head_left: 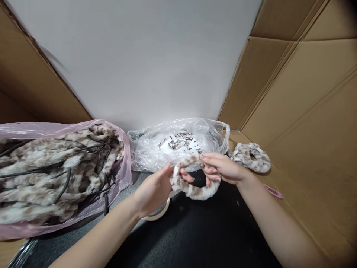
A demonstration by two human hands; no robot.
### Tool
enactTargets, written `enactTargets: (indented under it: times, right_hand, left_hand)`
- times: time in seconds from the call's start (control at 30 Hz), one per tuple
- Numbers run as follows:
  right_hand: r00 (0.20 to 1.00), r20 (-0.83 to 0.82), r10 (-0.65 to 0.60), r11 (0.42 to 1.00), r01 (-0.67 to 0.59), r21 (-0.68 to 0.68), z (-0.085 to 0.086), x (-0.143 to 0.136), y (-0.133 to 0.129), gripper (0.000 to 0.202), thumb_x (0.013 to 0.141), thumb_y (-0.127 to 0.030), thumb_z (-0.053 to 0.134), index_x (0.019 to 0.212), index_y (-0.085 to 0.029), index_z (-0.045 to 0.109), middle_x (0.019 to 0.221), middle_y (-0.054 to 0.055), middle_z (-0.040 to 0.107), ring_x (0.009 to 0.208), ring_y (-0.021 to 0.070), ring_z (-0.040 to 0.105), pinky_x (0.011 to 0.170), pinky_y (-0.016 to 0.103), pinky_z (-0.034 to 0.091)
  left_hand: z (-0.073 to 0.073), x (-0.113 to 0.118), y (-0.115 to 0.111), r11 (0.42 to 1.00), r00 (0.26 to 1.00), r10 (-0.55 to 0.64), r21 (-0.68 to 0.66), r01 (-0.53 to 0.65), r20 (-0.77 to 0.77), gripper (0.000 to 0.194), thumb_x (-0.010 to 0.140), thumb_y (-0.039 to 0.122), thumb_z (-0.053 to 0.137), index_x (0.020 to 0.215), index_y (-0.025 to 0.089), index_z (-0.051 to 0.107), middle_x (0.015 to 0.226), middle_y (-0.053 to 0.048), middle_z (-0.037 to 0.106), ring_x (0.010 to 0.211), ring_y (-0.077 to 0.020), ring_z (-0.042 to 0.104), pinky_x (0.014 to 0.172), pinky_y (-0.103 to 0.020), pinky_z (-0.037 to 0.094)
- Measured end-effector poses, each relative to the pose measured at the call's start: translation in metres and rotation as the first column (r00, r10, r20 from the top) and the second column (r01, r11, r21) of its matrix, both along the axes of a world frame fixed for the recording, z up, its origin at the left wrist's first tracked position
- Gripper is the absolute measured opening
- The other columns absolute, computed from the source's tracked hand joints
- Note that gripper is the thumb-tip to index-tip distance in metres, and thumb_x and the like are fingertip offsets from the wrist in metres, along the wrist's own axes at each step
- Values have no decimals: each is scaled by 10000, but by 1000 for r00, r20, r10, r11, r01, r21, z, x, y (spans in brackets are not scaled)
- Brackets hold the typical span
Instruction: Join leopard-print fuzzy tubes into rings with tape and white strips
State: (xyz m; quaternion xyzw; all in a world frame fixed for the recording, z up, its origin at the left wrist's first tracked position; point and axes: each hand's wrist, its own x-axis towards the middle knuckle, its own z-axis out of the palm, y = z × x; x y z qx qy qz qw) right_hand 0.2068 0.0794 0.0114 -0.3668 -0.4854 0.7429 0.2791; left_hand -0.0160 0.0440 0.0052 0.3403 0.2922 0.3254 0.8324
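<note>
Fluffy ring (202, 192), mottled white and brown, held up between both hands in front of a clear plastic bag (145, 150), above a black surface (212, 230). Left hand (154, 190) loosely closed on the ring's left side, thumb up near a small white tab (176, 171), fingertips showing through the opening. Right hand (221, 167) closed at the upper right edge, thumb and forefinger pinched together on the fluff, other fingers curled in toward the opening.

Inside the clear bag, a heap of small white and dark pieces (182, 141). To the left, a pink plastic bag (127, 160) full of fluffy strips (41, 186) in the same mottled colours, with dark cords (67, 184) lying across them. Beneath the left hand, a roll of tape (158, 216), partly covered. Beyond the right hand, near the cardboard (301, 111), another furry piece (260, 160), and nearer, beside the right forearm, a small pink tool (273, 191).
</note>
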Motion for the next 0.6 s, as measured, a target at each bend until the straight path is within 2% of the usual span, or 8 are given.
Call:
enactTargets:
  times: [0.1, 0.23, 0.3, 0.4, 0.5, 0.6]
  right_hand:
    - [984, -126, -129, 983, 110, -149, 1, 6, 7, 287, 932, -380, 560, 742, -185, 468, 463, -136, 329, 315, 24, 220, 443, 207, 517]
    - [971, -156, -182, 962, 143, -232, 0, 13, 17, 316, 1019, -333, 367, 758, -181, 462, 453, -134, 275, 306, 35, 160, 381, 160, 464]
    - [969, -165, -185, 957, 139, -253, 0, 15, 20, 334, 1028, -328, 334, 761, -177, 467, 456, -130, 271, 306, 36, 155, 363, 148, 434]
    - [966, -187, -179, 955, 125, -268, -1, 13, 19, 338, 1027, -334, 342, 756, -176, 469, 462, -124, 277, 312, 36, 169, 377, 153, 434]
    - [961, -215, -174, 958, 114, -265, -1, 7, 14, 353, 1032, -330, 317, 751, -178, 466, 471, -118, 285, 319, 40, 182, 403, 163, 451]
    - [958, -234, -166, 961, 104, -256, 0, 4, 10, 377, 1040, -318, 277, 742, -179, 463, 481, -110, 297, 324, 44, 195, 419, 168, 458]
  left_hand:
    - [1, -4, 4, 995, 992, -88, -48, 92, 85, 506, 908, 604, 421, 1033, 175, 658, 994, -96, 686, 1055, -243, 603, 955, -334, 420]
    - [-1, -6, 6, 996, 991, -60, -64, 69, 122, 330, 912, 446, 534, 1099, 198, 648, 1134, -87, 672, 1003, -226, 649, 942, -347, 462]
    - [-5, -4, 6, 999, 996, -17, -43, 21, 89, 291, 871, 317, 635, 1143, 214, 633, 1128, -64, 671, 993, -201, 651, 946, -335, 473]
    - [-12, 0, 3, 998, 997, 65, 12, -65, 45, 396, 776, 205, 759, 1150, 217, 628, 1055, -40, 682, 933, -150, 644, 876, -267, 494]
    - [-21, 7, -1, 992, 991, 123, 3, -124, 54, 400, 698, 225, 837, 1057, 190, 663, 1001, -36, 691, 870, -110, 626, 793, -199, 482]
    - [-30, 16, -6, 988, 988, 137, -77, -132, 75, 399, 644, 291, 876, 973, 180, 681, 903, -20, 690, 816, -103, 620, 790, -200, 473]
